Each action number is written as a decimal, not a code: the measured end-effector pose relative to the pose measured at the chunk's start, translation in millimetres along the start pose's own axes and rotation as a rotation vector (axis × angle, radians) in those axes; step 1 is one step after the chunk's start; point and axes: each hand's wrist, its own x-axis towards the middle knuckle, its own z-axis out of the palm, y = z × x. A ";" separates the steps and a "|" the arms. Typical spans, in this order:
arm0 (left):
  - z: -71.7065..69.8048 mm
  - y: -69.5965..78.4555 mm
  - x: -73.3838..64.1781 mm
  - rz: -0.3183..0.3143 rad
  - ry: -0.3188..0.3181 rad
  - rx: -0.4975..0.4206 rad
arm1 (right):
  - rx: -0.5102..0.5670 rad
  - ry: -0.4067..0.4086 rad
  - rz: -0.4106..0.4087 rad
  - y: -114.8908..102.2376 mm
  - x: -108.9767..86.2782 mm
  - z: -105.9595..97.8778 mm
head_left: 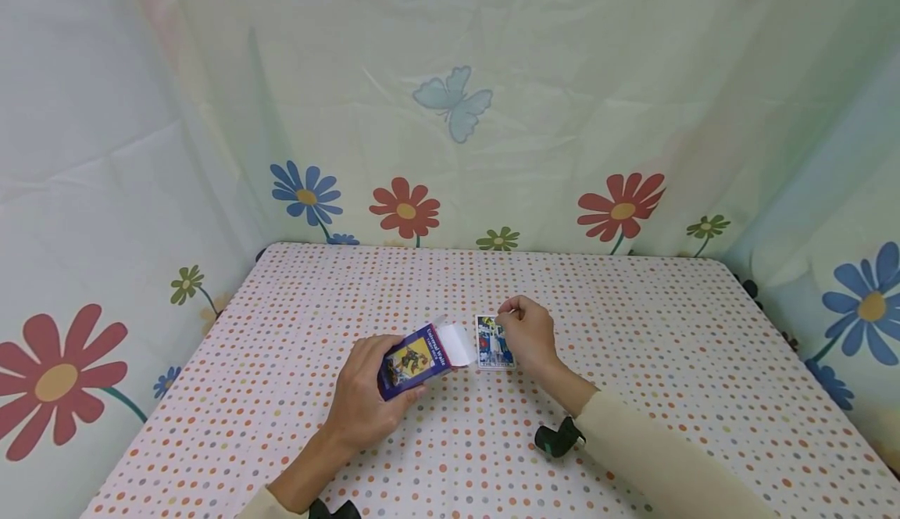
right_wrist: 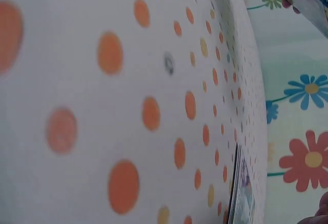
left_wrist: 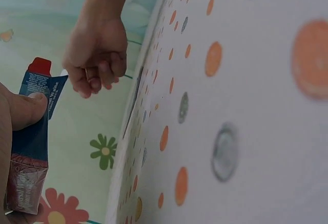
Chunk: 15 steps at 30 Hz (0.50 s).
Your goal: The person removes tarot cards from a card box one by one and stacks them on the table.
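Observation:
A purple card box [head_left: 415, 360] labelled "Universal Waite", with a picture on a yellow panel, is gripped by my left hand [head_left: 369, 394]. Its white end flap [head_left: 455, 345] stands open toward the right. In the left wrist view, the thumb presses the box [left_wrist: 28, 137]. Beside the flap, a small stack of picture cards [head_left: 491, 347] lies flat on the table. My right hand [head_left: 530, 335] hovers over the upper right of the cards, fingers loosely curled. No card shows in that hand [left_wrist: 100, 55] in the left wrist view. Its fingertips [right_wrist: 319, 215] appear apart from the cards [right_wrist: 245, 193].
A dotted cloth covers the table [head_left: 668, 331]. Curtains with printed flowers and a butterfly [head_left: 455, 103] hang behind it and on both sides. Black wrist devices [head_left: 558, 437] sit at both wrists.

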 end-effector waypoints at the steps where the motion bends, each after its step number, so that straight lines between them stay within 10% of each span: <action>1: 0.1 -0.3 -0.1 0.005 0.002 0.002 | 0.015 0.003 -0.001 -1.5 -3.5 1.0; 15: -1.1 0.4 -0.2 0.010 -0.007 -0.008 | 0.238 -0.038 -0.134 -18.4 -42.2 14.7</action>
